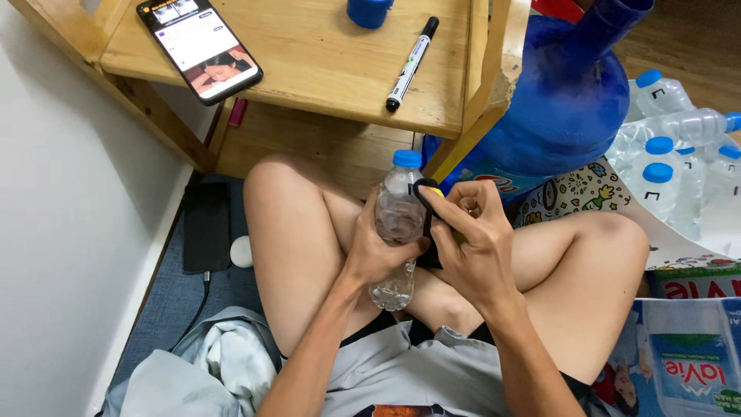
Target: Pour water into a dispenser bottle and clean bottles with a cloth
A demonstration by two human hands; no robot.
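Fingers (378, 251) of left hand (380, 251) are wrapped round a clear water bottle (397, 224) w/ blue cap, held upright over the lap. Right hand (471, 239) is pinched on a black marker (427, 202), tip pressed to bottle's upper side. A 2nd marker (411, 66) and phone (199, 45) are seen on the wooden stool (324, 54); capped bottles (664, 174) are piled at right.

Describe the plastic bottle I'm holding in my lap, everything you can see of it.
The bottle is small, of clear thin plastic with a light blue screw cap, which is on. It stands roughly upright above the crossed legs, its base low between the knees. It looks see-through; whether it holds water cannot be told. The left hand wraps its middle from the left. The right hand presses a black, yellow-tipped object, perhaps a marker, against its upper right side, near the shoulder.
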